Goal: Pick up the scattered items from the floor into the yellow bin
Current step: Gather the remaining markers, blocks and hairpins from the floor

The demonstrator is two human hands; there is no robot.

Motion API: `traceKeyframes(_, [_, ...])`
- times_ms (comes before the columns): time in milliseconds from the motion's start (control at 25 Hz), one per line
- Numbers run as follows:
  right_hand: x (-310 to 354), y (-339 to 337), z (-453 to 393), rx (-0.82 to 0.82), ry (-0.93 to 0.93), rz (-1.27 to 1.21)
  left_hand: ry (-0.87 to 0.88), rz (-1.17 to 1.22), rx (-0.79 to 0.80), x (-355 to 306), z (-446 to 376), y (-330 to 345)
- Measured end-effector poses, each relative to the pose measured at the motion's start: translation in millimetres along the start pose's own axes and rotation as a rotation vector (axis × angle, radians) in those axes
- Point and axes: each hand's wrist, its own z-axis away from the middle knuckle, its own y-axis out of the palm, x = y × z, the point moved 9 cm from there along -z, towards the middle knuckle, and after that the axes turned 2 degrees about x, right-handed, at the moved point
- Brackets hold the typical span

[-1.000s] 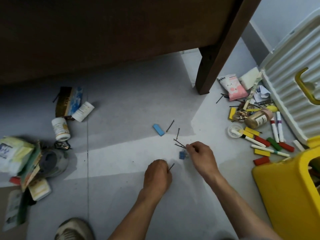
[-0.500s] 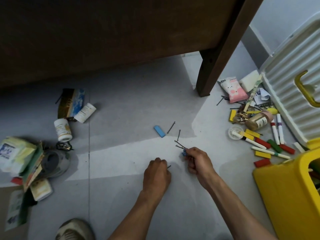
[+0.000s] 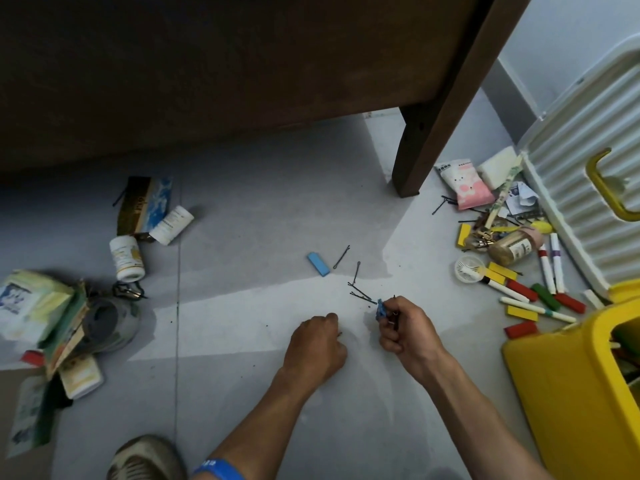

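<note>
My right hand (image 3: 403,327) is closed around a small blue clip (image 3: 380,309) and some thin hairpins, just above the grey floor. My left hand (image 3: 318,342) is curled on the floor beside it, pinching a dark hairpin whose tip pokes out at the fingers. Several black hairpins (image 3: 360,294) lie loose just beyond my right hand, and a blue eraser-like block (image 3: 318,264) lies further out. The yellow bin (image 3: 568,386) stands at the lower right, with some items inside.
A pile of markers, coloured blocks, a jar (image 3: 512,249) and a pink packet (image 3: 464,184) lies at the right by a white ribbed suitcase (image 3: 571,209). Bottles (image 3: 126,258), boxes and packets lie at the left. A brown furniture leg (image 3: 426,147) stands ahead. My shoe (image 3: 145,459) shows below.
My right hand took up the blue clip from the floor and closed around it, drawing back slightly. My left hand closed tighter over the hairpin.
</note>
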Motion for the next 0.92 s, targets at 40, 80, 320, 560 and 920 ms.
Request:
traceKeyframes(40, [2.9, 1.0, 2.3, -0.008, -0.005, -0.002, -0.085, 0.178, -0.006, 9.3, 0.2, 0.7])
traceKeyframes(80, [8.3, 3.0, 5.4, -0.012, -0.018, 0.026, -0.197, 0.43, -0.006, 17.9, 1.5, 2.7])
traceKeyframes(320, [51.3, 67.5, 31.5, 0.07, -0.137, 0.773, -0.415, 1.909, 0.16, -18.9, -11.0, 6.6])
traceKeyframes(560, [57.6, 99.1, 36.8, 0.002, -0.202, 0.574, -0.424, 2.132, 0.119, -19.1, -22.7, -14.8])
traceKeyframes(920, [56.6, 53.7, -9.5, -0.116, -0.568, 1.448, -0.747, 2.206, -0.064, 21.2, -21.0, -1.0])
